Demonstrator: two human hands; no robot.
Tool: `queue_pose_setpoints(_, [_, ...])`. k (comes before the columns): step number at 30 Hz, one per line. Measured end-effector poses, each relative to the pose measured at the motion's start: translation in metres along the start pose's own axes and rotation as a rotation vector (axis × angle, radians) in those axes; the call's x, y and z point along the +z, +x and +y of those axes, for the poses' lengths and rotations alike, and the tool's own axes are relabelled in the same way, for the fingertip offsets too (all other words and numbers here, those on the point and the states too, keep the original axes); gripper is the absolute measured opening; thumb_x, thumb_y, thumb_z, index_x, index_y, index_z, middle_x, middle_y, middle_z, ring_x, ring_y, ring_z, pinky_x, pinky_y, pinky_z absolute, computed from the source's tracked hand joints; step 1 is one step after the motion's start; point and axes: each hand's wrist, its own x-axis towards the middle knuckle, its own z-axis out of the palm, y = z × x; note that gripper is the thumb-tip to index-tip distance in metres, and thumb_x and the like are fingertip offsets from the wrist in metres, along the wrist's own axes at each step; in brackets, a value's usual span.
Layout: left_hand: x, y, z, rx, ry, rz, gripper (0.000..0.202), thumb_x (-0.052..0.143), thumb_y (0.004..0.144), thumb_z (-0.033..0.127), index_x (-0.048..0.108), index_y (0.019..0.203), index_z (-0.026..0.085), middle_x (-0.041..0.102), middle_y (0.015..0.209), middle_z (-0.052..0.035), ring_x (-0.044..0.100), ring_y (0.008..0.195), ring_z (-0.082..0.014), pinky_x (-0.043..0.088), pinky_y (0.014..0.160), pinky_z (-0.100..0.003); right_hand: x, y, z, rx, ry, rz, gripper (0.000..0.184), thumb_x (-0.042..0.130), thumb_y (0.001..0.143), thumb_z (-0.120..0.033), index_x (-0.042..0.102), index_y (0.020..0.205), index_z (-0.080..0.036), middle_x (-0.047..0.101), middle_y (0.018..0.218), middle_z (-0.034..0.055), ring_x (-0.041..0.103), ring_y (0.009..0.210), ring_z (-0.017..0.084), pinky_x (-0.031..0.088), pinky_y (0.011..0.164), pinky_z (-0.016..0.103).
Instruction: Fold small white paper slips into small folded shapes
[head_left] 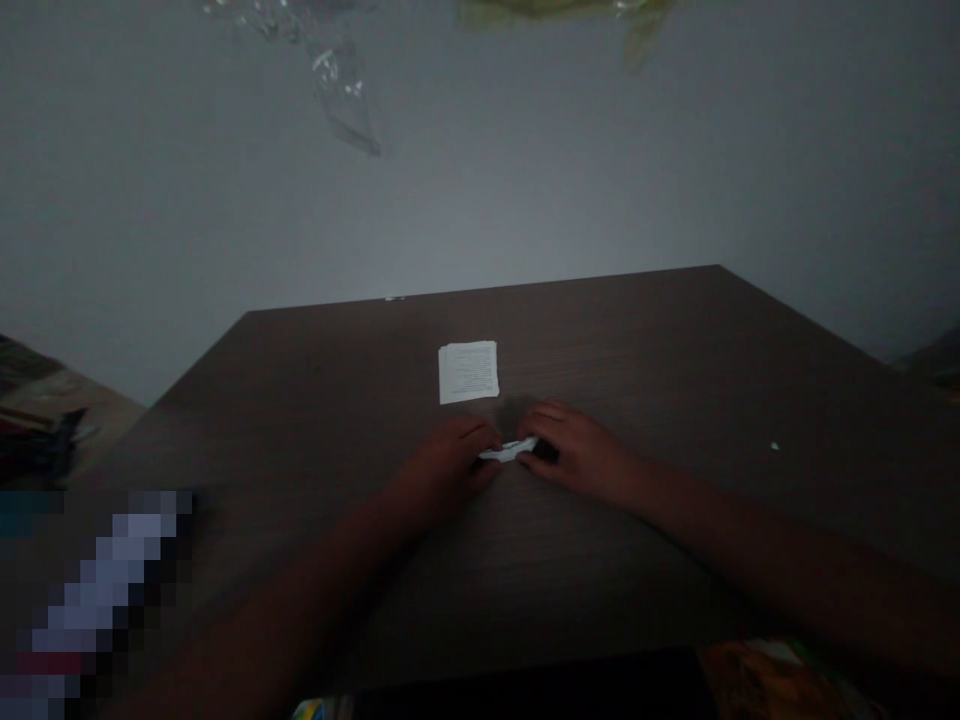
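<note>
A narrow, folded piece of white paper (509, 451) is held between my two hands, low over the table. My left hand (456, 455) pinches its left end, fingers on the far side and thumb nearer to me. At the other end, my right hand (568, 445) grips the paper with curled fingers and thumb. Just beyond them lies a stack of white paper squares (469, 372) with small printed text on the top sheet. The exact folds of the held paper are too small to make out.
The dark wooden table (645, 350) meets a pale wall (525, 180) at its far edge. A tiny white scrap (775, 446) lies to the right. At the lower left is a pixelated, blurred-out object (105, 590). Clear plastic (345, 90) hangs on the wall.
</note>
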Motion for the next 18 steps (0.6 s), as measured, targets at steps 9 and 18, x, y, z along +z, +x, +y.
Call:
queue_pose_setpoints(9, [0.0047, -0.0011, -0.0031, 0.007, -0.068, 0.005, 0.022, 0.077, 0.103, 0.007, 0.077, 0.114, 0.026, 0.085, 0.128, -0.0083, 0.080, 0.125, -0.0311, 0.067, 0.113, -0.048, -0.0002, 0.0015, 0.0012, -0.030, 0.014, -0.035, 0.011, 0.082, 0.112, -0.019, 0.077, 0.107, -0.026, 0.081, 0.113, 0.0078, 0.075, 0.112, 0.029, 0.061, 0.106, 0.046])
queue_pose_setpoints(18, [0.0054, -0.0007, -0.0024, -0.015, -0.103, -0.016, 0.013, 0.075, 0.110, 0.012, 0.079, 0.111, 0.024, 0.085, 0.125, -0.0089, 0.082, 0.123, -0.0312, 0.068, 0.114, -0.048, 0.0006, 0.0023, 0.0009, 0.085, 0.107, -0.071, 0.015, 0.087, 0.106, -0.015, 0.077, 0.102, -0.025, 0.079, 0.106, 0.0040, 0.074, 0.103, 0.025, 0.058, 0.096, 0.039])
